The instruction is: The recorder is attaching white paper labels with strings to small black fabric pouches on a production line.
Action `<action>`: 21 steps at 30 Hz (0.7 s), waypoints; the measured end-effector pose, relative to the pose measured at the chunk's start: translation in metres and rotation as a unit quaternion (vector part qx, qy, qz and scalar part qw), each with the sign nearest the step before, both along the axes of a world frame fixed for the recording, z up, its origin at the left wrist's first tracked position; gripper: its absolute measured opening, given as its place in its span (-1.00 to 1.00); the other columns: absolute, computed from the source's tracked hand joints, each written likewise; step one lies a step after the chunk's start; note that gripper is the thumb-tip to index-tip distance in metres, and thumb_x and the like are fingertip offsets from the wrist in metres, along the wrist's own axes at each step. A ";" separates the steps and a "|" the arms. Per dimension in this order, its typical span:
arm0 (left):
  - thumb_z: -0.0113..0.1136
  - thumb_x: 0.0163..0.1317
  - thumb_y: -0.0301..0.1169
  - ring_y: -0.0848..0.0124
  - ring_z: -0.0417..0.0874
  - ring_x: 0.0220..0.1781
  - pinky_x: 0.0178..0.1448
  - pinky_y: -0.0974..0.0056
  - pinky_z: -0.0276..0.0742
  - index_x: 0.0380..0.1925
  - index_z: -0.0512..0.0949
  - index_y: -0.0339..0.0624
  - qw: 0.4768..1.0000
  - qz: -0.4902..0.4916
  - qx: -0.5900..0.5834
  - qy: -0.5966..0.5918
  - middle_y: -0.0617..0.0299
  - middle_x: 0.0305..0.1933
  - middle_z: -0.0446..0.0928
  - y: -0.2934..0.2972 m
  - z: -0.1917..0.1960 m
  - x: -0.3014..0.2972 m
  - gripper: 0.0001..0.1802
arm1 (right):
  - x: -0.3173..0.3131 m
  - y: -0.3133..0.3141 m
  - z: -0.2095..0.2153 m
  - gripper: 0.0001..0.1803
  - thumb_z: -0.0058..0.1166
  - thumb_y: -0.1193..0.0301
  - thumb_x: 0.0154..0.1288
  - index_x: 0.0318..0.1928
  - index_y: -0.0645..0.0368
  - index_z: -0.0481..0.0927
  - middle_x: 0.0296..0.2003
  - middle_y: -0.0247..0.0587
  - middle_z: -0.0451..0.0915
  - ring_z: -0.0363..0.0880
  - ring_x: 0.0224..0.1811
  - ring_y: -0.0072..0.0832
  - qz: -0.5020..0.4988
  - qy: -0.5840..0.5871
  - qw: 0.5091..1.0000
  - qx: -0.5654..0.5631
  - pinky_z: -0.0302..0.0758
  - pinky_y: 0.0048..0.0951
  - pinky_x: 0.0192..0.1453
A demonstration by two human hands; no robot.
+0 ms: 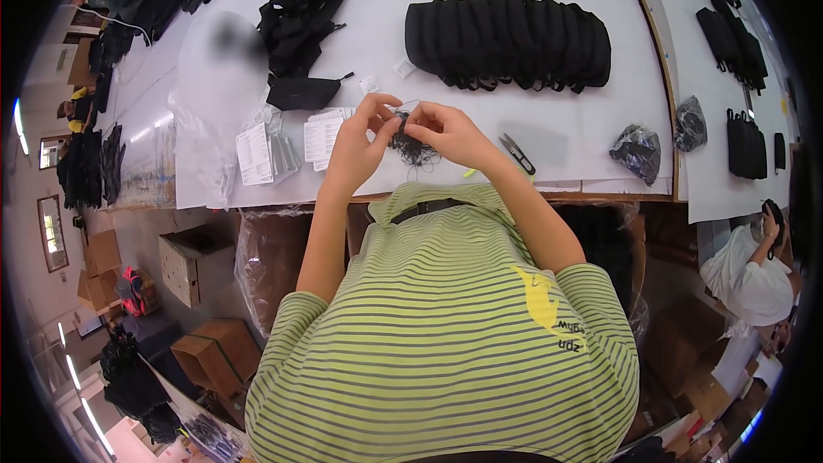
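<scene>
My left hand (364,141) and my right hand (446,130) meet above the white table's (557,141) near edge. Together they pinch a small tangle of thin black thread (411,150) that hangs between the fingers. Stacks of white paper tags (321,139) lie just left of my left hand. A small pair of thread snips (517,153) rests on the table just right of my right hand. A folded black garment (302,92) lies beyond the tags.
A long row of folded black garments (510,41) lies farther back, a loose heap of black garments (300,13) at the back left. Black plastic-wrapped bundles (637,152) sit at right. Cardboard boxes (187,267) stand on the floor at left. Another person in white (750,279) sits at lower right.
</scene>
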State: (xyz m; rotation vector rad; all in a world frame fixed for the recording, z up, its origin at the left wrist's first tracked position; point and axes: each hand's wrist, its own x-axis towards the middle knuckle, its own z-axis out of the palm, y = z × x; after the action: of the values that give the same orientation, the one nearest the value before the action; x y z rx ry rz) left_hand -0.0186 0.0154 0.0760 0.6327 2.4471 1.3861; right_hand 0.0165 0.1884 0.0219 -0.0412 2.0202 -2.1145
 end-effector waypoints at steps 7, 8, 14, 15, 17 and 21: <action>0.24 0.10 -0.38 0.26 0.50 -0.08 0.00 0.27 0.39 -0.02 0.41 -0.22 0.990 0.136 -0.026 0.007 0.08 -0.11 0.48 -0.066 -0.099 -0.037 -0.57 | 0.012 0.012 0.056 -0.90 0.17 0.41 0.18 -0.33 0.16 0.62 -0.34 -0.44 0.59 0.10 -0.64 -0.83 -0.098 0.081 0.986 0.109 0.10 -0.71 -0.57; 0.29 0.06 -0.30 0.17 0.44 0.07 0.11 0.18 0.35 0.03 0.38 -0.26 0.967 0.199 -0.136 0.079 0.01 0.01 0.43 -0.088 -0.130 -0.041 -0.46 | 0.013 0.012 0.061 -0.91 0.20 0.42 0.14 -0.35 0.15 0.64 -0.27 -0.42 0.64 0.04 -0.67 -0.83 -0.164 0.172 0.968 0.083 0.06 -0.71 -0.59; 0.39 -0.10 -0.05 -0.02 0.19 0.27 0.29 -0.09 0.08 0.19 0.20 -0.33 0.869 0.344 -0.351 0.045 -0.06 0.24 0.21 -0.121 -0.178 -0.014 -0.07 | 0.008 0.032 0.056 -0.90 0.24 0.37 0.09 -0.37 0.08 0.66 -0.29 -0.43 0.66 0.22 -0.67 -0.76 -0.246 0.134 0.943 0.182 0.19 -0.68 -0.55; 0.39 -0.10 -0.05 -0.02 0.19 0.27 0.29 -0.09 0.08 0.19 0.20 -0.33 0.870 0.343 -0.352 0.043 -0.06 0.24 0.21 -0.120 -0.176 -0.011 -0.07 | 0.012 0.034 0.055 -0.90 0.23 0.37 0.10 -0.36 0.10 0.66 -0.36 -0.43 0.64 0.27 -0.65 -0.76 -0.243 0.141 0.949 0.143 0.22 -0.68 -0.53; 0.43 -0.15 -0.07 -0.01 0.24 0.22 0.25 -0.07 0.11 0.19 0.20 -0.30 0.867 0.343 -0.347 0.101 -0.04 0.22 0.22 -0.118 -0.172 -0.007 -0.05 | 0.012 0.035 0.056 -0.89 0.20 0.39 0.15 -0.38 0.16 0.62 -0.51 -0.43 0.58 0.38 -0.58 -0.78 -0.253 0.134 0.957 0.046 0.30 -0.69 -0.45; 0.47 -0.19 -0.12 0.04 0.26 0.17 0.18 -0.02 0.17 0.05 0.30 -0.28 0.846 0.366 -0.353 0.159 0.00 0.10 0.28 -0.111 -0.155 -0.010 -0.17 | 0.018 0.043 0.051 -0.90 0.10 0.46 0.23 -0.39 0.22 0.51 -0.51 -0.41 0.55 0.41 -0.52 -0.74 -0.284 0.114 0.952 0.015 0.33 -0.69 -0.40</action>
State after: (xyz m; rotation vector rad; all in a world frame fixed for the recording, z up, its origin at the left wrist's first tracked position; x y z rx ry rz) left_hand -0.0281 -0.0957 -0.0787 -0.3198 3.3467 0.4068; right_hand 0.0348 0.2314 0.0725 0.3593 2.4240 -2.5009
